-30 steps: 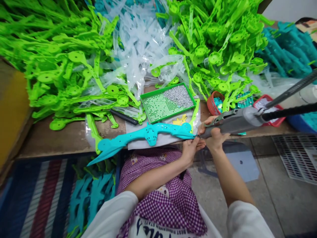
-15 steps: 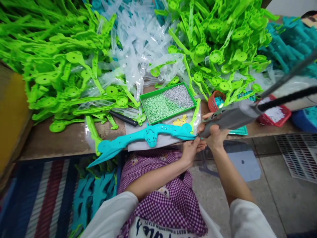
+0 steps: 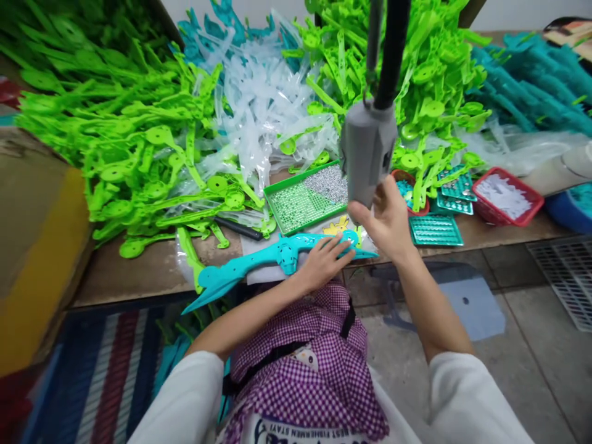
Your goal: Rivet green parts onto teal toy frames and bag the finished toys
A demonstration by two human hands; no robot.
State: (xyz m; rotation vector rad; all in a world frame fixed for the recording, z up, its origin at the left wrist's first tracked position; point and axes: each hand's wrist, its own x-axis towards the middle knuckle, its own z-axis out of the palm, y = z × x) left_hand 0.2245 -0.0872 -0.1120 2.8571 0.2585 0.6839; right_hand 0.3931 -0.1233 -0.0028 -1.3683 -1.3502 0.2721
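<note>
A turquoise plastic bow-shaped part (image 3: 250, 259) with a round hub in its middle lies along the table's front edge. My left hand (image 3: 324, 264) rests on its right half, fingers stretched out and slightly spread over the surface. In my right hand (image 3: 388, 222) is a grey electric screwdriver (image 3: 367, 154), held nearly upright above the part's right end and gripped around its lower body. A black cord and a hanger rise from its top. Its bit is hidden behind the hand. Behind the part stands a green tray (image 3: 289, 206) of small silver screws, partly covered by the screwdriver.
Lime-green plastic parts (image 3: 139, 154) and clear ones (image 3: 263, 98) are heaped at the back. A black-handled tool (image 3: 238, 228) lies left of the tray. On the right are turquoise trays (image 3: 436, 230), a red basket of white pieces (image 3: 509, 197) and a blue bowl (image 3: 568, 206).
My right hand has swung the screwdriver from a slanting pose at the part's right tip to nearly upright. My left hand has moved left from the tip onto the part's right half.
</note>
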